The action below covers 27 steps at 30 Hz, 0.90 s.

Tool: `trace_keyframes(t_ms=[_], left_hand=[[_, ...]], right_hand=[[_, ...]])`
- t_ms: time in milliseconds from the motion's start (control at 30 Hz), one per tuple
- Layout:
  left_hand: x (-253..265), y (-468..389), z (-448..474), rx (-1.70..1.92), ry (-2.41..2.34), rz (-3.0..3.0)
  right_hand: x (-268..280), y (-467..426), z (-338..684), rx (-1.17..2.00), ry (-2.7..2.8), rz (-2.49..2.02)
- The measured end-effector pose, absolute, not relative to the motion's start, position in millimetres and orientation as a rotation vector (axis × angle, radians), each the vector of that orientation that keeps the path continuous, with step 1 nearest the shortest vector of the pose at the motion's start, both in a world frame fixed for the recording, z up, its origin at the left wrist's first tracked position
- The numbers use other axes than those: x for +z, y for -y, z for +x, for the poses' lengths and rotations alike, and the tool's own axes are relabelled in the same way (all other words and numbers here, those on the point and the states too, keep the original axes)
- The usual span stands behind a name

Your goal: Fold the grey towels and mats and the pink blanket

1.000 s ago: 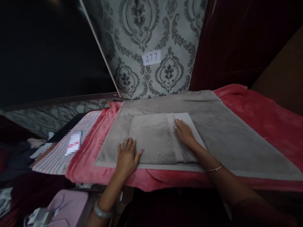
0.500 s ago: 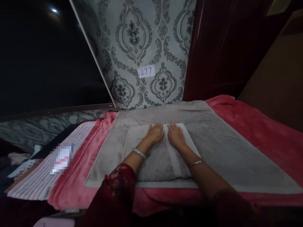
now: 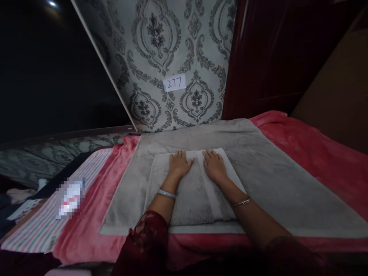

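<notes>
A folded grey towel (image 3: 189, 199) lies on a larger grey cloth (image 3: 276, 184) that is spread out flat. My left hand (image 3: 180, 164) rests palm down near the folded towel's far edge, fingers stretched out and thumb apart. On the right part of the same towel, beside a paler strip, my right hand (image 3: 214, 165) also lies flat with its fingers extended. Neither hand grasps anything. A small reddish mark shows on the towel between them.
Beneath the grey cloth is a red-pink blanket (image 3: 310, 145). To the left lie a striped cloth (image 3: 34, 230) and a blurred white item (image 3: 70, 199). A dark screen (image 3: 57, 76) leans behind, beside the patterned wall (image 3: 198, 50) with a paper label (image 3: 174, 82) reading 277.
My left hand has slid left across the folded towel, away from my right hand, uncovering the reddish mark. My right hand stays nearly in place. The view has shifted slightly.
</notes>
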<state>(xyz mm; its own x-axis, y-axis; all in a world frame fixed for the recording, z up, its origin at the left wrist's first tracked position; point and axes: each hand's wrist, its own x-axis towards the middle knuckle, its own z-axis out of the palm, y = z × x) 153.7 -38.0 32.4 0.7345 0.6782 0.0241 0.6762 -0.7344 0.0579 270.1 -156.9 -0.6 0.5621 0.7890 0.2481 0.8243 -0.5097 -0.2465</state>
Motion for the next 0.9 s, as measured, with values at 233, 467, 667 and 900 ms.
trace_keyframes(t_ms=[233, 467, 667, 900], left_hand=[[43, 4, 106, -0.015, -1.355, 2.805], [35, 0, 58, 0.283, -1.567, 2.609], [29, -4, 18, 0.609, -1.372, 2.202], [22, -14, -19, 0.68, -1.266, 1.723]], right_hand=[[0, 158, 270, -0.149, 1.306, -2.453], [0, 156, 275, -0.076, 1.268, -2.364], [0, 186, 313, -0.004, 1.104, -2.313], [-21, 257, 352, 0.191, 0.883, -2.155]])
